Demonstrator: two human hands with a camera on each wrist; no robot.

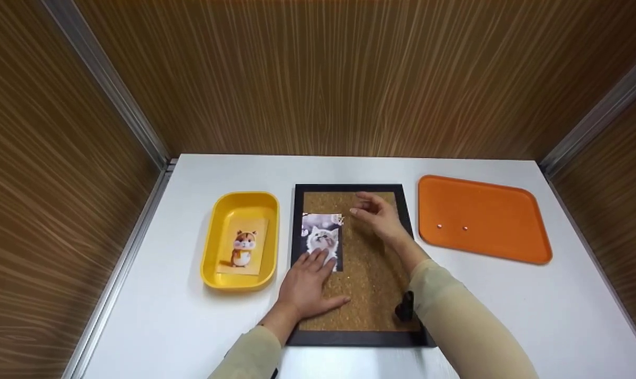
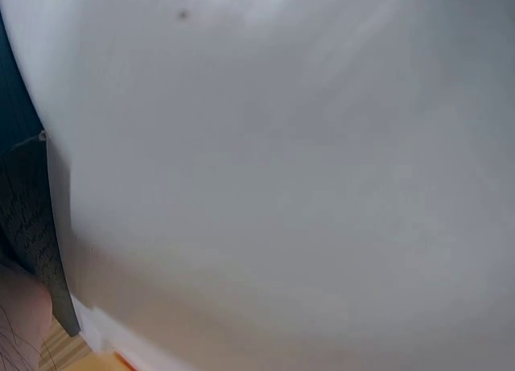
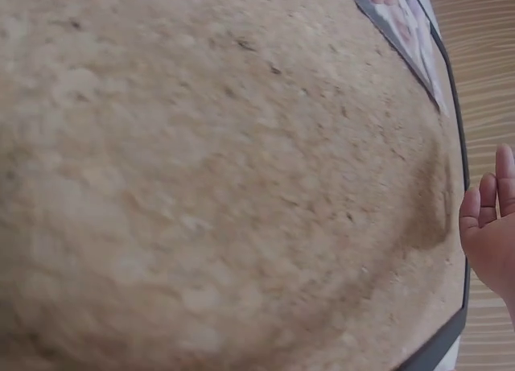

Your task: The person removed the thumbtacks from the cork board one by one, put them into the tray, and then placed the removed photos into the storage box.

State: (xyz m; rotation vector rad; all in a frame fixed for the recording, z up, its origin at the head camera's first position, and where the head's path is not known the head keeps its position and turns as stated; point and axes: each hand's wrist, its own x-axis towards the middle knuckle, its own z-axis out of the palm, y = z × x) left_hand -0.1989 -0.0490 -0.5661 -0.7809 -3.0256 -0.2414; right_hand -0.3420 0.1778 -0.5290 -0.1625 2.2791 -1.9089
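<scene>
A kitten photo (image 1: 323, 237) lies on the left part of a black-framed cork board (image 1: 370, 295). My left hand (image 1: 307, 287) rests with spread fingers over the photo's lower part, its thumb on the cork. Above the cork, just right of the photo's top right corner, is my right hand (image 1: 381, 217). Its thumb and fingers stand apart, and nothing shows between them. In the right wrist view, the fingers of the right hand (image 3: 489, 226) look loosely extended at the board's edge. The left wrist view shows mostly blurred white surface; the left fingers are hidden there.
On the left, a yellow tray (image 1: 207, 263) holds a hamster picture (image 1: 242, 250). An orange tray (image 1: 496, 210) lies on the right, with two small shiny pins (image 1: 439, 226) near its front left. Wood-grain panels (image 1: 349, 79) enclose the white table (image 1: 154, 316).
</scene>
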